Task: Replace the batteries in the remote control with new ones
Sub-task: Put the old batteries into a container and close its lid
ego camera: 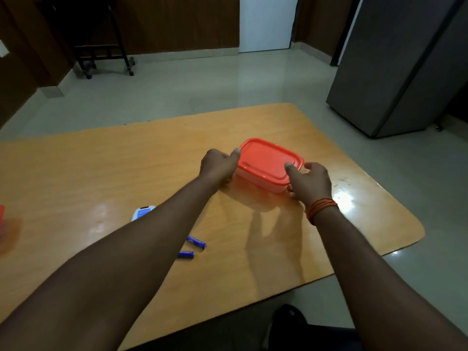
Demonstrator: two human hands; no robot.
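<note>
A clear plastic box with a red lid [268, 160] sits on the wooden table [101, 160], lid on. My left hand [219, 165] grips its left end, thumb on the lid's edge. My right hand [310, 182] grips the right near corner, thumb on top of the lid. Two blue batteries [196, 243] [186, 254] lie on the table near my left forearm. A white remote control [141, 213] with blue buttons lies further left, mostly hidden under that forearm.
A red object [2, 216] shows at the table's left edge. The table's rounded far and right edges drop to a tiled floor. A grey cabinet [395, 72] stands at the right, a black wheeled stand [101, 46] at the back left.
</note>
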